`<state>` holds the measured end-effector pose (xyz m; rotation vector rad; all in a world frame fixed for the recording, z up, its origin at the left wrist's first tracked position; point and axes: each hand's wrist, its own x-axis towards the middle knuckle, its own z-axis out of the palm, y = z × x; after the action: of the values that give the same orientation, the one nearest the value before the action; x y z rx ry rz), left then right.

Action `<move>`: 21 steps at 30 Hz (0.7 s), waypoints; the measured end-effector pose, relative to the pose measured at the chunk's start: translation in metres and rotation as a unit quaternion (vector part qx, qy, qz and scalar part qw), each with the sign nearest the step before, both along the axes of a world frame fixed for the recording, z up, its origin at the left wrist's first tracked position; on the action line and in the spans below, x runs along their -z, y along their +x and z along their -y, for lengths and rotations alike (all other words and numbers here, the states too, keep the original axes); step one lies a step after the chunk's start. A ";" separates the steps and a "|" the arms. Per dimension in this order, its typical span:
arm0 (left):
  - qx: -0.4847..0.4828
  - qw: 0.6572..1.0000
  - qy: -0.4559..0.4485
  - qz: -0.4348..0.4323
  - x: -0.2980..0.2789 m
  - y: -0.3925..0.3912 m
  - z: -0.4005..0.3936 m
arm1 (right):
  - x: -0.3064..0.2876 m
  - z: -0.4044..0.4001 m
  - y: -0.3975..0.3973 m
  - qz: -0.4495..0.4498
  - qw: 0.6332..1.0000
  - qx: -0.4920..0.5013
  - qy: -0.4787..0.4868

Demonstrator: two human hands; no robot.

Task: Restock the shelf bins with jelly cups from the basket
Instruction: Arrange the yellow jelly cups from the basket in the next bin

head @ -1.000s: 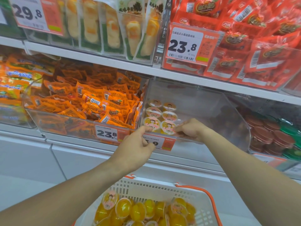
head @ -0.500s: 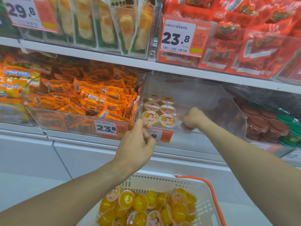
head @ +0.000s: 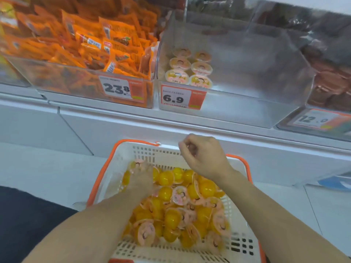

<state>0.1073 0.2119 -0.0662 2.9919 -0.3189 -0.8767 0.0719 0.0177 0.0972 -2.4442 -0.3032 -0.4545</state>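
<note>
- Both hands, placed at the clear jelly cup bin [head: 247, 103] half a second ago, are now found down at the white basket [head: 121, 179]; a fresh pickup is judged to be under way.
- The left hand [head: 141, 177] is plunged among the yellow jelly cups [head: 191, 204] at the basket's far-left side; it is motion-blurred, so whether a cup is gripped cannot be told.
- The right hand [head: 204, 156] is held above the far rim, fingers loosely curled, nothing held.
- Six shelved cups [head: 190, 70] are seen above both hands, in the bin's left part.
</note>
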 end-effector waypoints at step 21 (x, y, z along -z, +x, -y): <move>-0.281 0.625 -0.612 -0.395 -0.078 -0.023 0.068 | 0.131 0.090 -0.029 -0.422 0.867 0.244 -0.101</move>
<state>0.0848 0.1443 0.0115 1.1387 0.0778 -1.0868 0.0428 -0.0721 -0.0338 -2.6388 0.6790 0.4997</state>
